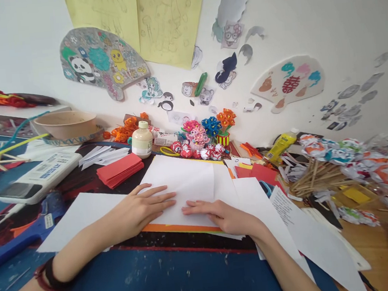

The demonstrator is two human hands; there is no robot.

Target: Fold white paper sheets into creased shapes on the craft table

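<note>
A white sheet of paper (183, 176) lies in front of me on top of a stack of coloured paper (184, 228), whose orange and yellow edges show along the near side. My left hand (148, 207) rests flat on the sheet's left part, fingers stretched to the right. From the other side my right hand (217, 212) lies on the paper with fingers pointing left, the two sets of fingertips close but apart. Neither hand grips anything. More white sheets spread out at the left (84, 215) and the right (262, 212).
Behind the paper stand a glue bottle (142, 140), red paper strips (120, 170) and small paper flowers (200, 135). On the left are a blue glue gun (46, 219), a white power bank (41, 178) and a bowl (66, 125). Wooden sticks (315, 177) crowd the right.
</note>
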